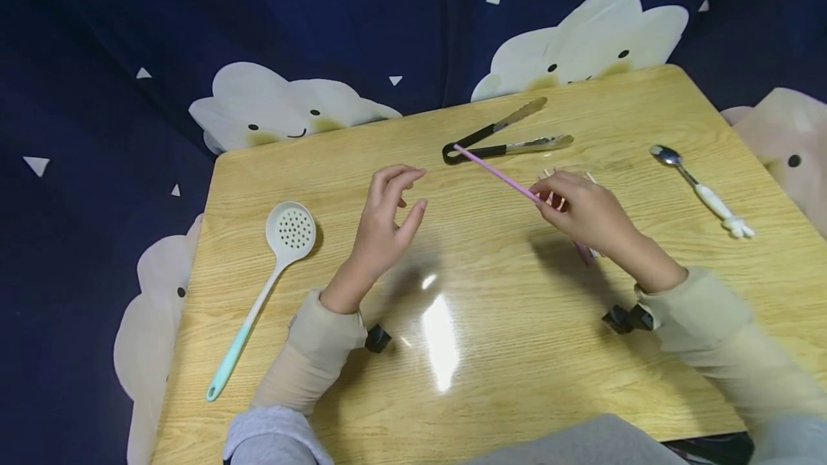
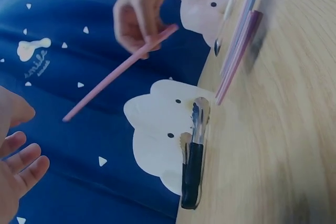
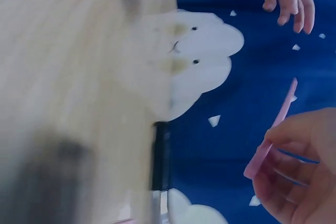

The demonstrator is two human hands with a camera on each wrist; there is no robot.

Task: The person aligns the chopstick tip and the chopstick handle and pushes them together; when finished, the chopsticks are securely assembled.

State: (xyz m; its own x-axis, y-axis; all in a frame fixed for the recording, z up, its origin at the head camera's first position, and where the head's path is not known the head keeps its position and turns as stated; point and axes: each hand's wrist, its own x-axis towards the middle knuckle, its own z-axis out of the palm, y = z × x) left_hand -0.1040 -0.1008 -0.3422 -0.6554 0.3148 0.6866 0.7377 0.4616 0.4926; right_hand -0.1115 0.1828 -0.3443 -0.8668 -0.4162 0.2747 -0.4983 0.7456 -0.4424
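In the head view, my right hand (image 1: 591, 214) pinches a pink drinking straw (image 1: 496, 174) near one end between thumb and fingers, raised off the table. The straw's free end points up and left, overlapping the tongs in that view. Several more straws (image 2: 239, 51) lie together on the table, partly hidden below the right hand in the head view. My left hand (image 1: 381, 232) hovers over the middle of the table, its fingers loosely bent and apart, holding nothing. In the right wrist view the pinched straw (image 3: 281, 114) slants up from the fingertips.
Metal tongs with black handles (image 1: 479, 136) lie spread at the back of the wooden table (image 1: 517, 379). A pale skimmer with a mint handle (image 1: 278, 264) lies at left. On the right is a spoon with a white handle (image 1: 713, 203). Behind hangs a blue cloud-patterned curtain (image 1: 388, 13).
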